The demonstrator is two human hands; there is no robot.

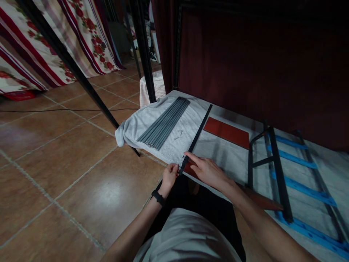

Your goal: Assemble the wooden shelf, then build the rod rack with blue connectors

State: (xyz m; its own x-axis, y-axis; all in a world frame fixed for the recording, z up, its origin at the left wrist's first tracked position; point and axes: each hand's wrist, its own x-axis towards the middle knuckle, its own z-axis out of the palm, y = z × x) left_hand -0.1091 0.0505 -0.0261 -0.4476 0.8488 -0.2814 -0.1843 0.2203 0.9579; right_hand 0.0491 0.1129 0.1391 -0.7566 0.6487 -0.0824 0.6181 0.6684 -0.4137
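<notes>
A long thin black metal bar (198, 128) lies across a grey towel (141, 122) spread on the floor. My left hand (169, 175), with a black band on the wrist, pinches the bar's near end. My right hand (205, 169) rests beside it with the forefinger stretched out onto the bar near that same end. A bundle of grey rods (165, 122) lies on the towel to the left of the bar. A few small screws (179, 134) lie between the rods and the bar.
A red-brown board (227, 131) lies right of the bar. A black metal frame (275, 167) rests over blue strips (297, 183) at right. Black uprights (144, 51) stand behind, with flowered fabric (54, 40) at far left and a tiled floor (68, 160).
</notes>
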